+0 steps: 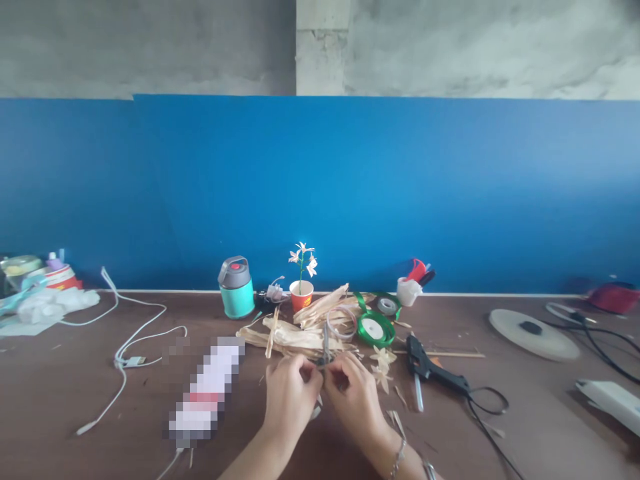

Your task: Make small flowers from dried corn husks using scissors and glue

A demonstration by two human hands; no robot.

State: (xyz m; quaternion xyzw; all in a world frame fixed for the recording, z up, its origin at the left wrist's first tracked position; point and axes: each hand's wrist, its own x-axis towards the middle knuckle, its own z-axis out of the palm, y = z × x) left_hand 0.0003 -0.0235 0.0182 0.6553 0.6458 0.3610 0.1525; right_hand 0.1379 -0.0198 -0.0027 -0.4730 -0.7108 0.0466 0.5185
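Observation:
My left hand (291,393) and my right hand (354,395) meet over the brown table (530,427), both with fingers pinched together. Between them stands a thin grey wire loop or stem (326,347), and both hands seem to pinch its lower end; the exact grip is too small to see. Just beyond the hands lies a pile of dried straw-coloured husks (300,333). Two small husk flowers (383,365) lie right of my right hand.
A black glue gun (430,370) with its cord lies to the right, beside a green ribbon roll (374,328). Behind stand a teal flask (236,288), a red cup with a flower (301,293), white cables (125,347) and a round white disc (533,332).

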